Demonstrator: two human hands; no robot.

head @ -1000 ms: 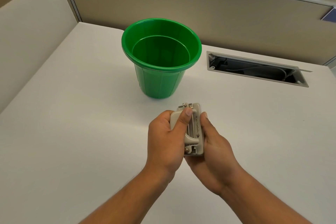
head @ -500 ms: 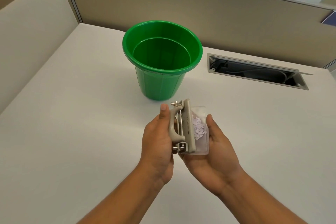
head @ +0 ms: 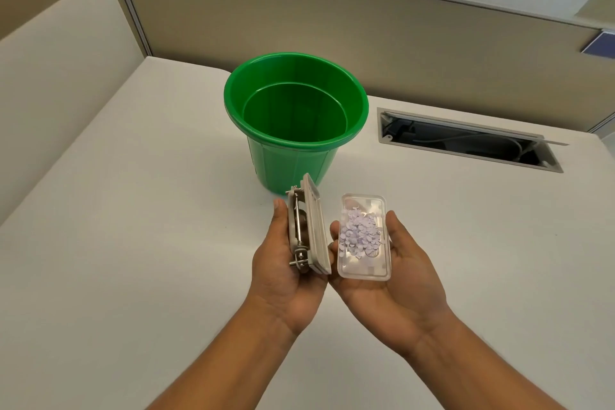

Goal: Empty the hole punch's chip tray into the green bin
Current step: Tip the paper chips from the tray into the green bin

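A beige hole punch (head: 311, 230) stands on its edge in my left hand (head: 286, 276), base facing right, metal pins showing on the left. My right hand (head: 392, 280) holds the clear plastic chip tray (head: 364, 263) flat on its palm, open side up, with a heap of pale lilac paper chips (head: 359, 233) inside. Punch and tray are apart by a small gap. The green bin (head: 296, 156) stands upright on the white desk just beyond both hands, and nothing shows inside it.
A rectangular cable opening (head: 466, 140) with a raised flap is cut into the white desk (head: 133, 243) to the right of the bin. Beige partition walls (head: 399, 30) close the back; a cream panel (head: 50, 53) stands on the left.
The chip tray has come fully off the punch. My left hand has tilted the punch away to the left while my right hand holds the tray level.
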